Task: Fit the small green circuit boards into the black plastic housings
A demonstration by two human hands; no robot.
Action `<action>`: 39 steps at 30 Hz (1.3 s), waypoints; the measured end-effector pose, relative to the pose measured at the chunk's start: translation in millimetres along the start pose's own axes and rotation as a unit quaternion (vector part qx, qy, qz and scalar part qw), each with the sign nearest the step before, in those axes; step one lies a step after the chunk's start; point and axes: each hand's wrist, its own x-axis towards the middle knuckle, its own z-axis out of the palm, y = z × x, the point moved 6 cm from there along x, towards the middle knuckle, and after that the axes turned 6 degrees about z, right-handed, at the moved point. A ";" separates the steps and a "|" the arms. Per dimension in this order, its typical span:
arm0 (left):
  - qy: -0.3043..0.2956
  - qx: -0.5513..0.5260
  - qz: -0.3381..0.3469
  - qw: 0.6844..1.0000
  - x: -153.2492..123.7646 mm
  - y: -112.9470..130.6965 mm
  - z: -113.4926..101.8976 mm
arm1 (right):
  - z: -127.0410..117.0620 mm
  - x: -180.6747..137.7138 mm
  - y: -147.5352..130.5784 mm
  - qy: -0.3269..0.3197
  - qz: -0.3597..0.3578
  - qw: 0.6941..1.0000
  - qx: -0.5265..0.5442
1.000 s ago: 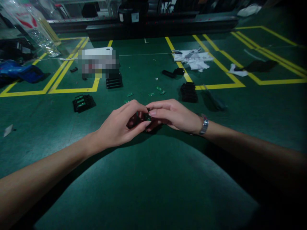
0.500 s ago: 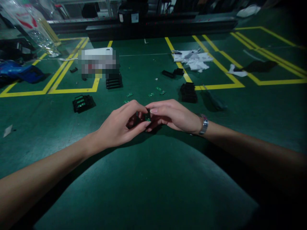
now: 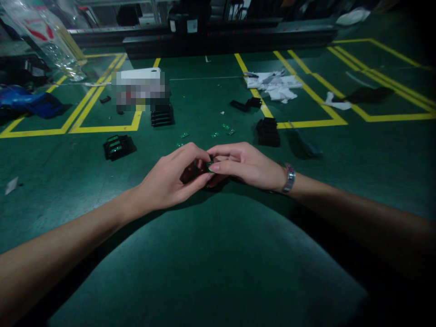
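Observation:
Between my fingertips is a small green circuit board [image 3: 209,165], mostly covered by them; a dark part seems to be around it, but I cannot make out its shape. My left hand [image 3: 175,175] pinches it from the left with thumb and forefinger. From the other side my right hand [image 3: 243,164] grips it, the thumb lying across its face. Just beyond the hands, several loose green circuit boards [image 3: 214,135] lie on the green table [image 3: 204,254]. A black holder [image 3: 117,147] with green boards in it stands to the left of my hands.
Stacked black plastic parts [image 3: 268,131] stand on the right, and another black stack [image 3: 162,116] is at back left. Loose black pieces [image 3: 240,105] and crumpled white paper [image 3: 274,84] lie farther back. A clear bottle [image 3: 56,45] and a blue item [image 3: 30,102] are at far left.
My right thumb has moved down and left over the green circuit board, covering more of it. My left hand has hardly moved.

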 end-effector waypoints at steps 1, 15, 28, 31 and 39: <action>-0.001 0.002 0.000 1.000 0.2 0.1 0.1 | 0.0 0.0 -0.5 0.004 0.000 1.000 -0.006; -0.007 0.019 -0.001 1.000 0.6 -0.8 1.7 | 1.2 0.2 -1.6 0.018 0.008 1.000 -0.018; -0.006 0.021 0.006 1.000 1.0 0.0 1.9 | 0.6 0.3 -0.5 0.020 0.007 1.000 -0.024; -0.011 0.015 0.007 1.000 1.2 -0.2 1.3 | 1.1 0.3 -1.0 0.018 0.003 1.000 -0.025; -0.013 0.016 0.009 1.000 1.0 0.1 0.7 | 0.9 0.5 -0.7 0.014 0.005 1.000 -0.028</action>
